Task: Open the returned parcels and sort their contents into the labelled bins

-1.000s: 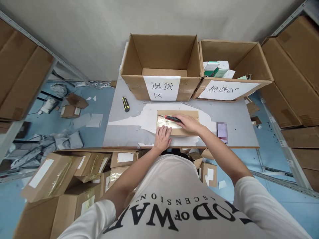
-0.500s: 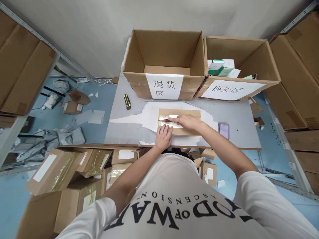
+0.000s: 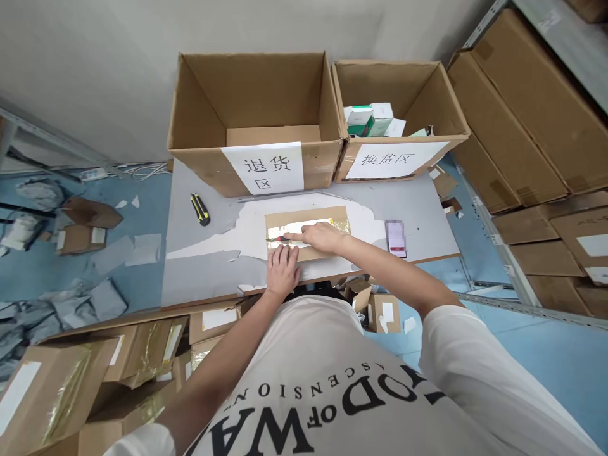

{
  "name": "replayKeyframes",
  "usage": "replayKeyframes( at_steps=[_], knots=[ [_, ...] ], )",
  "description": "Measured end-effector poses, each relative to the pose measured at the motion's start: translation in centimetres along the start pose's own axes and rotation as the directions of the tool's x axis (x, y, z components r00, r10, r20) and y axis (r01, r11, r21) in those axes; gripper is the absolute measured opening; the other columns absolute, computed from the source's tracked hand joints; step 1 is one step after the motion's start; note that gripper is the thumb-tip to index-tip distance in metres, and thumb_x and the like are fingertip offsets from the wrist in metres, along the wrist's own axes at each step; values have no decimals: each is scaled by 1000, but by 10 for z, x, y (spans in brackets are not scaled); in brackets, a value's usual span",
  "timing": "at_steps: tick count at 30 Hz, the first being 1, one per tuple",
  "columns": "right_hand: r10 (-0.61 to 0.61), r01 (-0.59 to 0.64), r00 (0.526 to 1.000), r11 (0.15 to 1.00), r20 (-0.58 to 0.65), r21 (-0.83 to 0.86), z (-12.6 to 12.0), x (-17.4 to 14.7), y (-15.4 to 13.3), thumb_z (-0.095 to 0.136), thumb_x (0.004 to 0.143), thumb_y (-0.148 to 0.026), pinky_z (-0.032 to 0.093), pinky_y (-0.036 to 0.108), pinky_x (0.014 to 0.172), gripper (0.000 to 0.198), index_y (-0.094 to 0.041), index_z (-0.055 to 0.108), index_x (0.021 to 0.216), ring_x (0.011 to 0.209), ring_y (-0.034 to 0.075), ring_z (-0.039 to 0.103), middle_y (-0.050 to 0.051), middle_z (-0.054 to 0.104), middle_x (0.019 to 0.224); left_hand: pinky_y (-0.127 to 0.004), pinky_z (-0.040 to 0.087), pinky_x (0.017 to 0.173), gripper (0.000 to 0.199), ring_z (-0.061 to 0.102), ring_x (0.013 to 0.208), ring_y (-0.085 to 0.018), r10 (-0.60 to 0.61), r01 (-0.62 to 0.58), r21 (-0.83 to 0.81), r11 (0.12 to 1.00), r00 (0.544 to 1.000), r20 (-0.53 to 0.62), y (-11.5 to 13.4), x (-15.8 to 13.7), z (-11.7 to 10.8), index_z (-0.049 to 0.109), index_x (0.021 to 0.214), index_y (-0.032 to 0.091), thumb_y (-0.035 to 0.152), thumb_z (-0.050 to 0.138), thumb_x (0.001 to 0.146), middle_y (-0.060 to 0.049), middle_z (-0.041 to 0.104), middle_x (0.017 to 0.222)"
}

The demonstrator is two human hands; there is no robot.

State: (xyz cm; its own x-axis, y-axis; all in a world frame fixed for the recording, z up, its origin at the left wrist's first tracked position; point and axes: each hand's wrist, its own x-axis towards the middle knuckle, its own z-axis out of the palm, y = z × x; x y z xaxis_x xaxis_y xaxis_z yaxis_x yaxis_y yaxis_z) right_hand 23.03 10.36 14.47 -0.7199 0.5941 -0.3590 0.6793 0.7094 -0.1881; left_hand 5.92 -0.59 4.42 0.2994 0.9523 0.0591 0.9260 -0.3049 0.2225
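Observation:
A taped cardboard box [image 3: 323, 253] with a white label lies flat on the table near its front edge. My right hand [image 3: 325, 237] is closed around a small red-and-black cutter [image 3: 280, 239], its index finger stretched along the tool. The cutter's tip rests at the box's left end, over shiny tape; the blade itself is too small to make out. On the near left edge of the same box lies my left hand [image 3: 283, 271], fingers stretched flat and holding nothing.
Behind stand two big open cartons: a left one [image 3: 199, 161] and a right one [image 3: 456, 130] containing small white-green boxes. A yellow-black utility knife [image 3: 200, 209] lies left, a phone [image 3: 396, 239] right. Parcels [image 3: 61, 392] pile up at lower left; shelved cartons [image 3: 522, 114] stand right.
The view has turned to the right, so the table and cartons appear further left. Both hands are still at the box, and the cutter remains near its left end.

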Motion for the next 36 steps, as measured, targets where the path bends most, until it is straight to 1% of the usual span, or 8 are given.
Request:
replayKeyframes(
  at_steps=[6, 10, 15, 19, 23, 30, 33, 36],
  knots=[
    [4, -4, 1000, 1000, -2, -6, 8, -2, -2, 29, 97, -16, 44, 33, 76, 60, -44, 20, 150, 94, 24, 66, 10, 62, 115, -54, 24, 112, 58, 38, 135, -37, 10, -10, -1, 1000, 999, -46, -2, 0, 6, 49, 138, 13, 31, 54, 83, -21, 50, 137],
    [28, -28, 1000, 1000, -10, 9, 12, 0, -3, 28, 97, -16, 46, 34, 75, 59, -45, 22, 149, 96, 26, 66, 11, 61, 116, -55, 24, 110, 58, 39, 134, -38, 20, -19, 13, 1000, 996, -83, -5, -1, 13, 50, 137, 11, 33, 55, 83, -22, 51, 136],
    [19, -19, 1000, 999, 2, 28, 10, 0, -2, 29, 98, -18, 46, 34, 75, 56, -45, 25, 148, 96, 25, 66, 10, 62, 117, -53, 25, 110, 58, 39, 133, -38, 10, -8, 14, 1000, 995, -101, -5, -2, 17, 51, 135, 11, 32, 56, 82, -22, 51, 135],
    [14, -14, 1000, 1000, 17, 8, 3, 0, -1, 29, 98, -18, 46, 34, 74, 57, -44, 26, 148, 98, 27, 66, 11, 62, 117, -53, 25, 110, 56, 40, 133, -37, -2, 4, 16, 1000, 996, -92, -3, -1, 17, 52, 136, 12, 32, 54, 83, -21, 52, 135],
    [6, -7, 999, 1000, 41, 24, -6, -1, -1, 29, 98, -20, 45, 34, 76, 55, -43, 27, 148, 97, 25, 66, 11, 62, 117, -53, 25, 110, 56, 40, 133, -37, -12, 13, 20, 1000, 997, -75, -2, -1, 15, 51, 137, 13, 33, 53, 85, -21, 52, 136],
    [-7, 4, 997, 999, 80, 35, -17, 1, -2, 30, 98, -21, 43, 35, 79, 53, -41, 29, 148, 100, 27, 65, 13, 63, 116, -52, 25, 111, 56, 38, 135, -35, -24, 24, 53, 998, 1000, 5, 2, -2, 7, 49, 139, 16, 32, 52, 86, -19, 51, 137],
    [-11, 8, 996, 1000, 91, 23, -20, 6, -3, 31, 99, -25, 43, 34, 78, 52, -41, 28, 148, 101, 27, 65, 14, 64, 115, -52, 25, 111, 57, 38, 136, -35, -31, 31, 54, 998, 999, 11, 2, -2, 6, 47, 141, 16, 31, 51, 86, -18, 51, 139],
    [-13, 13, 995, 1000, 102, 0, -22, 8, -2, 30, 99, -24, 42, 34, 78, 53, -42, 28, 148, 103, 27, 64, 13, 65, 116, -51, 26, 111, 56, 38, 136, -34, -30, 29, 65, 997, 999, 11, 1, -2, 6, 48, 140, 16, 30, 52, 85, -18, 51, 138]
  ],
)
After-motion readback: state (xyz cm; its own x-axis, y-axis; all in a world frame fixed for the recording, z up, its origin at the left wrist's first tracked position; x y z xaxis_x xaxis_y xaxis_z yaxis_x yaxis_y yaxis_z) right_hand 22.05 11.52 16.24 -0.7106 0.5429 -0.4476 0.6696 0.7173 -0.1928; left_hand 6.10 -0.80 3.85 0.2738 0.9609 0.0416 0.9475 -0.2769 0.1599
